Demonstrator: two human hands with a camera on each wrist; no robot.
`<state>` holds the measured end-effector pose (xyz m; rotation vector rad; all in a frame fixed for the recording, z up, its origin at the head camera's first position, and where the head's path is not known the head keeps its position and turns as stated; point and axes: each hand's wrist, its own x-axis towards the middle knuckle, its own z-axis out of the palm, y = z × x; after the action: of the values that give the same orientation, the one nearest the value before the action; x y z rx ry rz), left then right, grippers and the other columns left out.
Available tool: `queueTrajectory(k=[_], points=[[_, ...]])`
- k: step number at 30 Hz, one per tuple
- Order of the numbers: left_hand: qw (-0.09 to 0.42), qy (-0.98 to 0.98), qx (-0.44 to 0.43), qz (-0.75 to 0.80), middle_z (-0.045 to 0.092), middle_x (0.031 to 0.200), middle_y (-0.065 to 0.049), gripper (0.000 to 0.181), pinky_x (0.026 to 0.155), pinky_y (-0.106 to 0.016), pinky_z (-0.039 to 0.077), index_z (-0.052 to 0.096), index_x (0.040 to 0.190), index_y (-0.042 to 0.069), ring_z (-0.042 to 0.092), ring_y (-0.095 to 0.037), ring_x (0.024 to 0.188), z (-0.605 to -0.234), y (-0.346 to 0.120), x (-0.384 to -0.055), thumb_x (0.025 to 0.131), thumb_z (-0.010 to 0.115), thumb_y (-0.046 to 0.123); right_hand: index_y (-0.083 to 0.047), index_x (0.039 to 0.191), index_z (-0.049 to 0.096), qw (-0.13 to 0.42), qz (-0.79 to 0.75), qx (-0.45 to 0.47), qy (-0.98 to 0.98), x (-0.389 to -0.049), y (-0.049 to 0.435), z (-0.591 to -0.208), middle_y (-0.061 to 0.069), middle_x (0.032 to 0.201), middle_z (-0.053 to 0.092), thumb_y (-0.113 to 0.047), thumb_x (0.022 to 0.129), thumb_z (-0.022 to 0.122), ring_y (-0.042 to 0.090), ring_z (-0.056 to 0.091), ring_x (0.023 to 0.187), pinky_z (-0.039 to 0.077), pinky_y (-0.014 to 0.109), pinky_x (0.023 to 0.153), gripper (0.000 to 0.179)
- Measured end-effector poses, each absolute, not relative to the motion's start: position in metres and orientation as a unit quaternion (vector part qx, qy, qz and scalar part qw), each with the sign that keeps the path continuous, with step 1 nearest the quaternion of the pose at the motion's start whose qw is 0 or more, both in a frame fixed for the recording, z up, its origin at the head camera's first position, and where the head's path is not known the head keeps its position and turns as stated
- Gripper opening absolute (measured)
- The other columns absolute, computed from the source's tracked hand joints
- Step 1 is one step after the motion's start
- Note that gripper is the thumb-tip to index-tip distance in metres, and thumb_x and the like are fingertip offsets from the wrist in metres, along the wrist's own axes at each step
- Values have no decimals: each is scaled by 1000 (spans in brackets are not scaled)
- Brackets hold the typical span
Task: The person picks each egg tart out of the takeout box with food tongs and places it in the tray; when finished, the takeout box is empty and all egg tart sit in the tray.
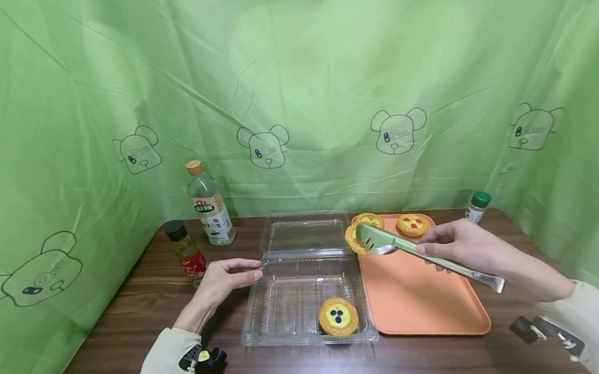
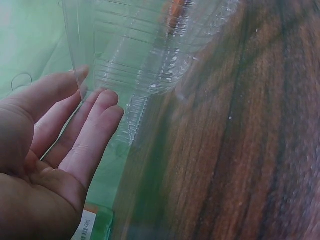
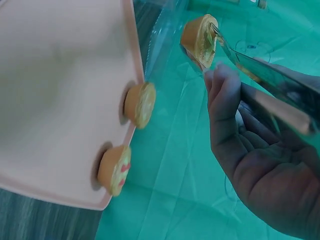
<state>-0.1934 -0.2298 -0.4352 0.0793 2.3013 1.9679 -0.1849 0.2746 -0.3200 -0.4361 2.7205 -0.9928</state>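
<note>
My right hand [image 1: 465,248] grips metal tongs [image 1: 474,275] over the left side of the orange tray [image 1: 415,299]. Between the tongs' tips is an egg tart [image 1: 352,241], seen tilted on its side in the right wrist view. A clear plastic container [image 1: 289,304] lies with its lid folded back; my left hand [image 1: 220,282] pinches its left rim between thumb and fingers. Inside the container, at the front right, sits a tart with dark berries [image 1: 338,326]. Toward the tray's back stand a yellow tart [image 1: 372,219] and a red-topped tart [image 1: 412,225].
To the left stand a black-capped oil bottle [image 1: 192,261] and a taller glass bottle [image 1: 214,218]. A green-capped shaker [image 1: 477,206] is behind my right hand. Green cloth [image 1: 315,80] hangs around the dark wooden table [image 1: 135,328].
</note>
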Motion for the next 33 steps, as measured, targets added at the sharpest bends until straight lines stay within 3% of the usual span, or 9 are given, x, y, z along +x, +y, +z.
queueTrajectory(k=[33], points=[[60, 750, 35, 658, 78, 112, -17, 37, 86, -32, 63, 76, 122, -7, 77, -18, 96, -436, -229, -192, 90, 87, 9, 2, 110, 77, 127, -355, -126, 918, -203, 307, -359, 4, 79, 72, -22, 105, 69, 18, 68, 68, 55, 28, 56, 25]])
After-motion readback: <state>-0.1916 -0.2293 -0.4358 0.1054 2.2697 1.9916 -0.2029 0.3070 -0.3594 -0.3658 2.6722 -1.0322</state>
